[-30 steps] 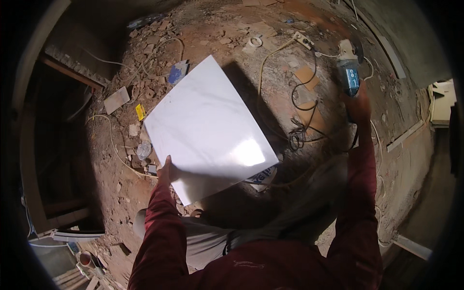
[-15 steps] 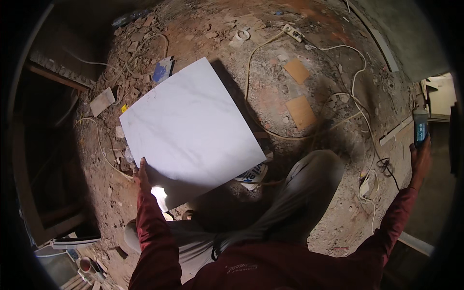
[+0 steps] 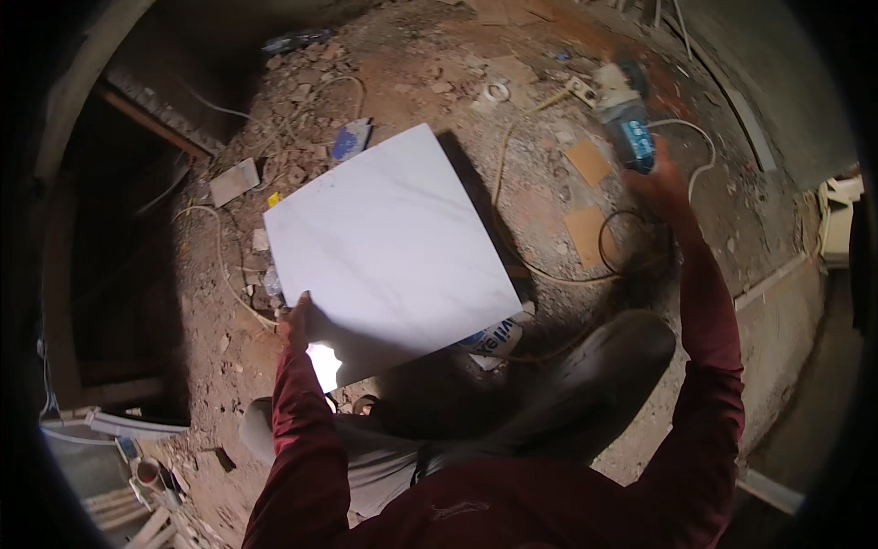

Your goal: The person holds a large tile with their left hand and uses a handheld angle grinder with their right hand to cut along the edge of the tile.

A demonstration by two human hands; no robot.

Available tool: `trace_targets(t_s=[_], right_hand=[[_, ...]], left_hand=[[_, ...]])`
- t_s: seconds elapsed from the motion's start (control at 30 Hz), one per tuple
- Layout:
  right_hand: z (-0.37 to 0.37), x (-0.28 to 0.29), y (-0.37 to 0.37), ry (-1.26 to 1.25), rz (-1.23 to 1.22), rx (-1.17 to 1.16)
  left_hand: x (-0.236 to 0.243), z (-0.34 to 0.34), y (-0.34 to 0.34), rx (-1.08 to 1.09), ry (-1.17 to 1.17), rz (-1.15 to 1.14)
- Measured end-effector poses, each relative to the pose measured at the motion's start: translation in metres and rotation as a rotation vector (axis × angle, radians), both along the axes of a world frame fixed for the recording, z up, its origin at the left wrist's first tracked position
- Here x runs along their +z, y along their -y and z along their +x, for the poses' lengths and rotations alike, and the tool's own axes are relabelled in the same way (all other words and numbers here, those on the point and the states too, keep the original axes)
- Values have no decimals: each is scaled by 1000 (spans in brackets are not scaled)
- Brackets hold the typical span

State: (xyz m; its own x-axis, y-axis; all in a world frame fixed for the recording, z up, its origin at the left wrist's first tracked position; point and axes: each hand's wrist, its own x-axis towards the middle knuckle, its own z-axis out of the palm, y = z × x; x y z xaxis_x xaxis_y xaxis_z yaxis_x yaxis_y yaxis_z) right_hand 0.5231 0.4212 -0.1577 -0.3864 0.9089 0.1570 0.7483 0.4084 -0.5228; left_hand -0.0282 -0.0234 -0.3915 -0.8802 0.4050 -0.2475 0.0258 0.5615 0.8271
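A large white tile (image 3: 393, 242) with faint grey veining lies tilted in front of my crossed legs. My left hand (image 3: 294, 322) grips its near left edge, thumb on top and the other fingers mostly hidden. Out to the far right, my right hand (image 3: 662, 190) is closed around the blue and dark body of an angle grinder (image 3: 629, 123). The grinder's head points away from me, and its disc is blurred and dark. It is held above the floor, apart from the tile. A bright light (image 3: 324, 368) shines by the tile's near left corner.
Rubble covers the floor around the tile. A pale cable (image 3: 498, 197) runs to a socket strip (image 3: 580, 90). Two tan tile pieces (image 3: 587, 162) lie right of it. A printed white bag (image 3: 498, 340) is partly under the tile. A blue-marked piece (image 3: 351, 139) lies beyond.
My right hand has swung the angle grinder from the far right inward and forward, nearer the tile. My left hand keeps its hold on the tile. The whole view has shifted slightly.
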Motion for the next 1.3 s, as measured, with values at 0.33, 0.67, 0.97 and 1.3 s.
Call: trace_targets(t_s=[0.33,0.67,0.97,1.3], right_hand=[[-185,-57,13,77,-267,221],[-286,-140,40,-17,-299,186],[-322,-174,43,-70,-218,135],[-337,-172,25,-84,-340,117]], left_hand=[[-8,-10,-2,124,73,-249],[4,-5,-11,63,24,-315],[-28,-17,4,74,40,-187],[-42,-23,19,102,232,-229]])
